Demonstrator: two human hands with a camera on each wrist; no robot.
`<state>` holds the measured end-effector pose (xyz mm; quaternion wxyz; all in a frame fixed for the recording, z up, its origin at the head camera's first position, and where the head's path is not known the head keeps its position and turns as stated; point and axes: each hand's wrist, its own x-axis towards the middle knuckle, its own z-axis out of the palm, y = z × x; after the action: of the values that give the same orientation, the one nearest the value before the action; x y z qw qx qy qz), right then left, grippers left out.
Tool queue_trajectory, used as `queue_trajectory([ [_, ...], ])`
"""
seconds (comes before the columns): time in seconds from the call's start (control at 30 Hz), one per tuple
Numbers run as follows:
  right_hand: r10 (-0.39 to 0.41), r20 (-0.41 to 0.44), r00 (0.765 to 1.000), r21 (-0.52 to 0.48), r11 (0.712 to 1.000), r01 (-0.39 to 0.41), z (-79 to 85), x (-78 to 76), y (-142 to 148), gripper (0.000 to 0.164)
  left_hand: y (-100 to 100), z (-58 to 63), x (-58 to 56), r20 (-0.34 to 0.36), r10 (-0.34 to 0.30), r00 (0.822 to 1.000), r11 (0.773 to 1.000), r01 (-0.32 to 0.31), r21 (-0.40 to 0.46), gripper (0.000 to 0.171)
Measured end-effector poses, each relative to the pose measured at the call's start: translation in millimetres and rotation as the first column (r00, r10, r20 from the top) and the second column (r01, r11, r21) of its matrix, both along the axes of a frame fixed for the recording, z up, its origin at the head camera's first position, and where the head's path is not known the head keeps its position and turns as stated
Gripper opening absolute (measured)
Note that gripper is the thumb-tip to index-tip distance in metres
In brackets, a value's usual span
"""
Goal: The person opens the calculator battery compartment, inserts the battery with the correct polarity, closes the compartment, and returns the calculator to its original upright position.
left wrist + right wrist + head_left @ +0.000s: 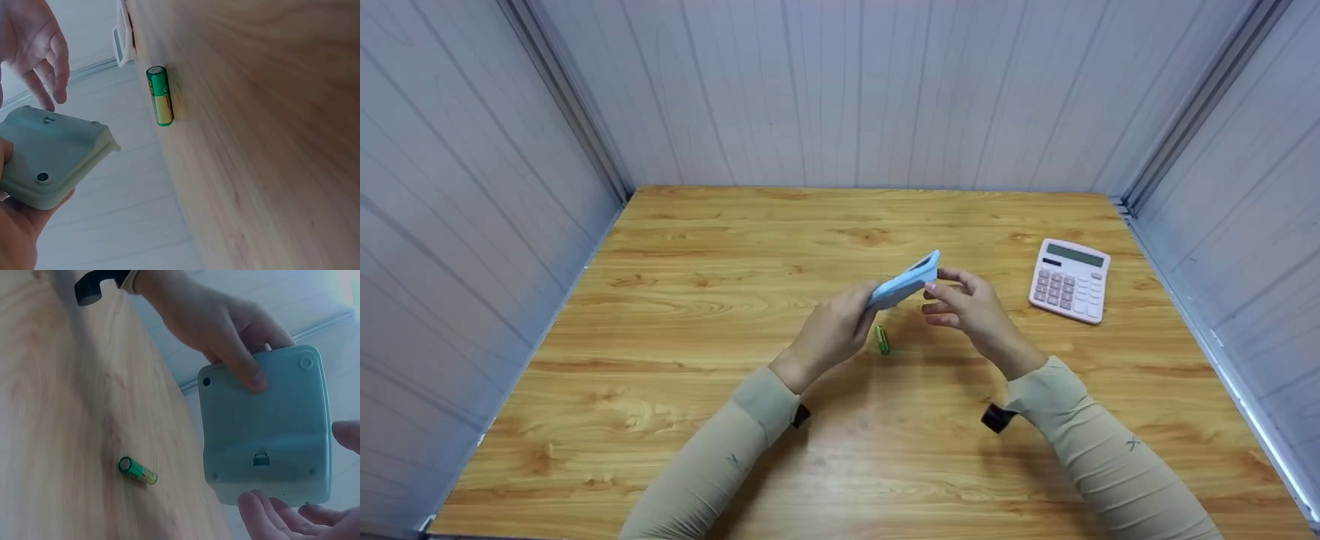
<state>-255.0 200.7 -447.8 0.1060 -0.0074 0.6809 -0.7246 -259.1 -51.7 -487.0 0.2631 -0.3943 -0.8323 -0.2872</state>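
Observation:
My left hand [836, 326] grips a light-blue calculator [904, 286] by its near end, up off the table. Its underside faces the right wrist view, where the left thumb presses on the back [264, 410] and a small battery-cover latch [261, 460] shows. My right hand [979, 311] is at the calculator's far end, fingers loosely spread, the thumb and fingertips right at its edges. Below them, a green and gold battery [883, 340] lies on the table; it also shows in the left wrist view [160, 95].
A pink calculator [1069, 281] lies face up on the right of the wooden table [697, 315]. Pale panelled walls [825, 90] close in the back and both sides. A black wrist mount [997, 418] hangs under the right sleeve.

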Motion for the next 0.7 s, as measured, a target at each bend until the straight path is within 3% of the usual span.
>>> queue_trajectory([
  [0.27, 0.057, 0.051, 0.997, -0.095, 0.994, -0.052, 3.4, 2.5, -3.1, 0.045, 3.3, 1.0, 1.7, -0.194, 0.021, 0.981, 0.986, -0.053, -0.161, 0.029],
  [0.47, 0.086, 0.05, 0.995, -0.149, 0.986, -0.078, 2.2, 3.1, -3.7, 0.047, 2.7, 0.4, 3.7, -0.344, 0.042, 0.938, 0.947, -0.147, -0.287, 0.04],
  [0.6, 0.101, 0.057, 0.993, -0.18, 0.98, -0.089, 0.3, 3.1, -3.0, 0.049, 3.2, -0.3, 4.5, -0.43, 0.042, 0.902, 0.919, -0.204, -0.338, 0.037],
  [0.7, 0.097, 0.066, 0.993, -0.195, 0.977, -0.082, -0.6, 2.5, -2.9, 0.048, 3.7, -0.5, 5.1, -0.46, 0.038, 0.887, 0.907, -0.223, -0.356, 0.034],
])
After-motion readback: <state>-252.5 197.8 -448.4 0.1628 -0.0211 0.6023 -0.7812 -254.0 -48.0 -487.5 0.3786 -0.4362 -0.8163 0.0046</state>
